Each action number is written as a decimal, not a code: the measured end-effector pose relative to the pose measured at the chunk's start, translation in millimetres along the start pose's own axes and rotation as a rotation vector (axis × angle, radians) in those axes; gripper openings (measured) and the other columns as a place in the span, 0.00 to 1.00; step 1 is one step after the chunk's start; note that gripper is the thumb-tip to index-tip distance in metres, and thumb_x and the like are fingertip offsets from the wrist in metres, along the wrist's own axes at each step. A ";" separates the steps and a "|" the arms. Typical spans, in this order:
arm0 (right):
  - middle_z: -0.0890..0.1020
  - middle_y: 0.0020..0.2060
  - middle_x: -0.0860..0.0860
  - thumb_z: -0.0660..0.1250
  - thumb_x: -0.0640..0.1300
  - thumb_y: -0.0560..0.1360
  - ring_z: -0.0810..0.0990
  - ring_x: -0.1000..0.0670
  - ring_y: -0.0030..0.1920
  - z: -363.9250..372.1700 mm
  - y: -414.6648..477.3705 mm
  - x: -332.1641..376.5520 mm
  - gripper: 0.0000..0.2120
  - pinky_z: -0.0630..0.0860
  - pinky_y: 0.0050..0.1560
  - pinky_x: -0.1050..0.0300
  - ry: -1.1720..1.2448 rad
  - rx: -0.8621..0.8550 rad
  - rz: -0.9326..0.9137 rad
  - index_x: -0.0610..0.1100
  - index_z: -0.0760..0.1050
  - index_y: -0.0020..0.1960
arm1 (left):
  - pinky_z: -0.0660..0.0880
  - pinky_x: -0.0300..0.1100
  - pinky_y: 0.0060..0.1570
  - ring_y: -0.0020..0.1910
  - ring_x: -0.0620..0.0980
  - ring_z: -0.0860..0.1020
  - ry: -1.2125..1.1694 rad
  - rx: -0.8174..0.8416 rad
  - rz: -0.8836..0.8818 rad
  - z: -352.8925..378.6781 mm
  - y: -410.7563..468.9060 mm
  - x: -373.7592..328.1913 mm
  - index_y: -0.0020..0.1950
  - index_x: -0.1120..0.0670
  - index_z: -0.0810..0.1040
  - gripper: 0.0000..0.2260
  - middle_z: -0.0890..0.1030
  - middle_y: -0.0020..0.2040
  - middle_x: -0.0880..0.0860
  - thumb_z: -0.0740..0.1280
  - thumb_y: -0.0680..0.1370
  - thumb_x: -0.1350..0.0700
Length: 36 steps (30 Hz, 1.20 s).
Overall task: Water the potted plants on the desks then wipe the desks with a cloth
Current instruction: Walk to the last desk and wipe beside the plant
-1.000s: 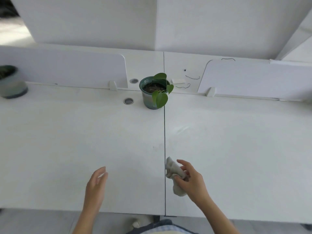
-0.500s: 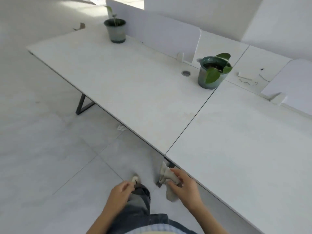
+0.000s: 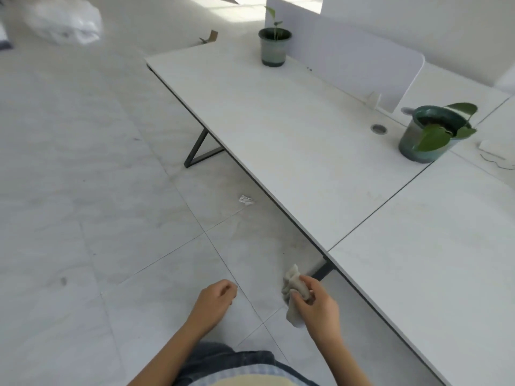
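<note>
**Grey cloth bunched in the right hand, clear of the desk edge**

Fingers [image 3: 310, 282] and thumb of the right hand [image 3: 319, 306] curl round a crumpled grey cloth [image 3: 292, 298], pinching it into a wad whose loose end hangs below the palm. This hand sits at about five o'clock in the view, over the floor [image 3: 97, 190] and just beside the front edge of the desks, not touching them. The left hand [image 3: 216, 300], near six o'clock, has its fingers [image 3: 230, 290] loosely curled and holds nothing.

Outward from the hands, two white desks meet at a dark seam: the near desk [image 3: 434, 263] fills four o'clock, the far desk [image 3: 278, 121] runs towards one o'clock. A dark green pot [image 3: 415, 147] with broad leaves stands at the seam at two o'clock, close to a round cable grommet [image 3: 378, 129]. A paler pot [image 3: 273, 51] with a thin seedling stands at twelve o'clock, beside a white divider panel [image 3: 362, 59]. A scrap of crumpled paper [image 3: 246, 200] lies on the floor near the middle of the view.
</note>
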State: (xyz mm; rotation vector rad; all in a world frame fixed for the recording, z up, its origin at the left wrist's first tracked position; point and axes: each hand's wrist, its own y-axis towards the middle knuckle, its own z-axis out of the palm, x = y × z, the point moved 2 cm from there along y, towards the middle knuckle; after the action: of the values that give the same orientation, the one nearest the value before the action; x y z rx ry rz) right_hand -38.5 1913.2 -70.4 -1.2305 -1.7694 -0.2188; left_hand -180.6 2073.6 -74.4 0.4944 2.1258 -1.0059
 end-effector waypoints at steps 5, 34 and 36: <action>0.79 0.42 0.54 0.68 0.43 0.71 0.78 0.49 0.43 68.5 22.8 62.0 0.15 0.74 0.44 0.58 -0.073 0.073 -0.107 0.49 0.76 0.57 | 0.70 0.32 0.40 0.40 0.47 0.77 -0.037 -0.111 -0.052 -79.8 13.6 39.1 0.40 0.48 0.74 0.10 0.79 0.41 0.50 0.60 0.79 0.57; 0.80 0.50 0.48 0.64 0.46 0.74 0.77 0.48 0.47 249.4 292.7 346.6 0.14 0.68 0.39 0.63 -0.293 0.198 -0.447 0.46 0.73 0.60 | 0.71 0.44 0.49 0.42 0.52 0.78 -0.329 -0.431 -0.216 -340.3 284.5 13.9 0.48 0.57 0.76 0.08 0.80 0.44 0.55 0.59 0.79 0.57; 0.80 0.51 0.48 0.64 0.46 0.74 0.77 0.48 0.49 259.8 307.1 351.6 0.15 0.69 0.42 0.60 -0.322 0.254 -0.436 0.46 0.73 0.60 | 0.71 0.44 0.46 0.42 0.54 0.78 -0.338 -0.410 -0.269 -342.7 299.9 16.7 0.47 0.57 0.76 0.07 0.80 0.43 0.55 0.59 0.79 0.58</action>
State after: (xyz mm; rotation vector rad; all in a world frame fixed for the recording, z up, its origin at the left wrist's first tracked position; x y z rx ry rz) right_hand 37.0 2441.6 -47.6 -0.7166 -2.2579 -0.0411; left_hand -164.9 2528.7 -89.5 -0.1566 2.0410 -0.7018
